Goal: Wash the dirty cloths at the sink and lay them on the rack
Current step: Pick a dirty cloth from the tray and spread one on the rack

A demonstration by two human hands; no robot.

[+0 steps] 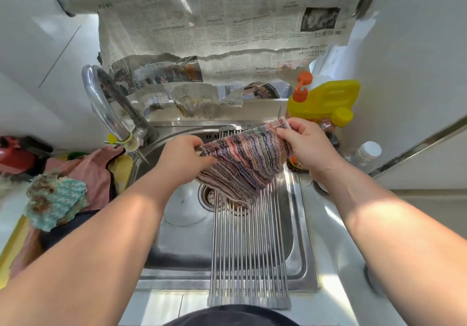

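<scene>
striped cloth between both hands

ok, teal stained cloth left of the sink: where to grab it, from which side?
The teal cloth lies in a soft crumpled heap on the pink cloth. Likely best: pinch its ragged right edge from above, coming from the sink side, where nothing covers it. The left hand is nearest but holds the striped cloth.

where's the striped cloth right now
In the head view the striped cloth hangs centre frame, pinched at its top corners by the left hand and right hand, over the far end of the rack across the sink.
</scene>
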